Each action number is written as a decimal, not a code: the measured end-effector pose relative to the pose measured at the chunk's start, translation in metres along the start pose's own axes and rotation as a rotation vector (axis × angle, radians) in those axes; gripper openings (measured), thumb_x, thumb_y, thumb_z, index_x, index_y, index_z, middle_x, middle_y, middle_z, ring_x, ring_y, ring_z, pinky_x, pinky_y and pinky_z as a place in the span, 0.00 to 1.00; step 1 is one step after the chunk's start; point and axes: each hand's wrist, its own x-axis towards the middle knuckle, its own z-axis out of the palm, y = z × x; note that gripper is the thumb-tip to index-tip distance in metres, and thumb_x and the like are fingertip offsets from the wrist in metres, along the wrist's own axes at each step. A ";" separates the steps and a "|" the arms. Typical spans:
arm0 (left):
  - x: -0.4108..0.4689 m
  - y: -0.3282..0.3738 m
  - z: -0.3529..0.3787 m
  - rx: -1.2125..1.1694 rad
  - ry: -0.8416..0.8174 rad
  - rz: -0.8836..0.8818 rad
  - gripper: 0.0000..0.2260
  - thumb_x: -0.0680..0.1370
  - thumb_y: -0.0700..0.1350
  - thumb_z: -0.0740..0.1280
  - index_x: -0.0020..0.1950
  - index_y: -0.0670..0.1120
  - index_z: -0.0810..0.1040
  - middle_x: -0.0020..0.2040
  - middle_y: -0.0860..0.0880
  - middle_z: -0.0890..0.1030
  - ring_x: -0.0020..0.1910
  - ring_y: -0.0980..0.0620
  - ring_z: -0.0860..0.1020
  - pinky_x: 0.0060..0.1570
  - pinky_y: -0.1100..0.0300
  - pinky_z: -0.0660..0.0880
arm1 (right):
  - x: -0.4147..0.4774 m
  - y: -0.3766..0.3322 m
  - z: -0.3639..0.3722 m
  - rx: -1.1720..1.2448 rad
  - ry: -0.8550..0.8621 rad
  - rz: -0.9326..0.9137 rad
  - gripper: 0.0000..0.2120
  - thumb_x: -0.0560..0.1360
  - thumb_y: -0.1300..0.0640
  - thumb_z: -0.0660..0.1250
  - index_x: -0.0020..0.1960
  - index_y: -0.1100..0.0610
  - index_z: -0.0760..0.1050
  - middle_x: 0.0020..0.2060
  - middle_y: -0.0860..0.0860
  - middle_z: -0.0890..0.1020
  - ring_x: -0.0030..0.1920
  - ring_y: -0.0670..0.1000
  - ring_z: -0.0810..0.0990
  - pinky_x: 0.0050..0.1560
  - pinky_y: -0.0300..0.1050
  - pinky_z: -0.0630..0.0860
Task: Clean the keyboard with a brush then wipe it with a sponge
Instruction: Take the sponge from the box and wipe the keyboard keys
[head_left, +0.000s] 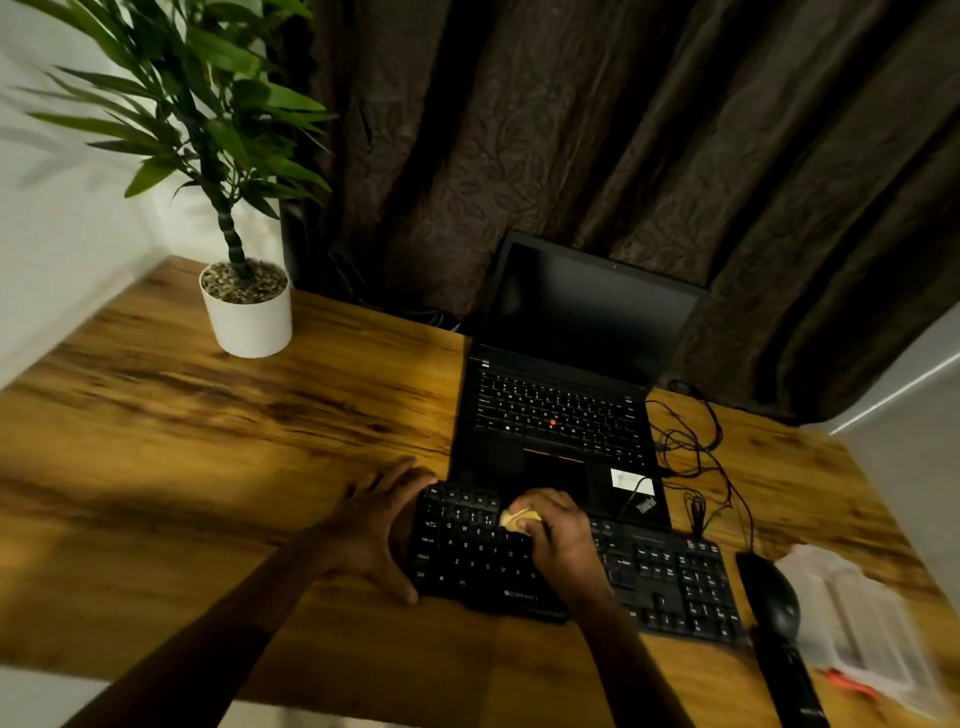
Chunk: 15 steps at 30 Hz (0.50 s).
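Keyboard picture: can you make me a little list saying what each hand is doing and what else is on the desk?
keyboard: black, lying on the wooden desk, in front of the laptop
left hand: grips the keyboard's left end
right hand: holds the yellow sponge on the keys
laptop: open, screen dark
plant: in a white pot, far left corner
mouse: black, right of keyboard

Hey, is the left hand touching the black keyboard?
Touching. The head view shows the left hand clasping the left end of the keyboard, with fingers on its far corner and the thumb against its near corner.
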 end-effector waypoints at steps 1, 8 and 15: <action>0.000 0.000 -0.001 0.008 -0.001 0.000 0.65 0.54 0.66 0.82 0.80 0.65 0.45 0.81 0.59 0.36 0.80 0.42 0.42 0.74 0.35 0.47 | 0.000 -0.001 0.000 0.008 -0.005 -0.002 0.10 0.75 0.60 0.64 0.51 0.48 0.80 0.50 0.44 0.81 0.52 0.44 0.76 0.55 0.28 0.66; 0.002 -0.001 0.001 -0.007 -0.017 -0.007 0.65 0.54 0.67 0.82 0.80 0.66 0.44 0.81 0.59 0.35 0.80 0.41 0.41 0.74 0.33 0.46 | -0.013 0.015 -0.022 -0.044 0.027 -0.011 0.09 0.77 0.58 0.63 0.52 0.49 0.80 0.49 0.39 0.79 0.53 0.39 0.75 0.53 0.29 0.68; 0.002 -0.005 0.004 -0.005 0.004 -0.005 0.65 0.52 0.69 0.80 0.80 0.66 0.44 0.81 0.60 0.35 0.81 0.41 0.43 0.73 0.32 0.47 | -0.002 -0.008 0.005 -0.022 0.006 -0.008 0.11 0.77 0.62 0.65 0.53 0.48 0.80 0.51 0.41 0.80 0.53 0.44 0.75 0.55 0.28 0.66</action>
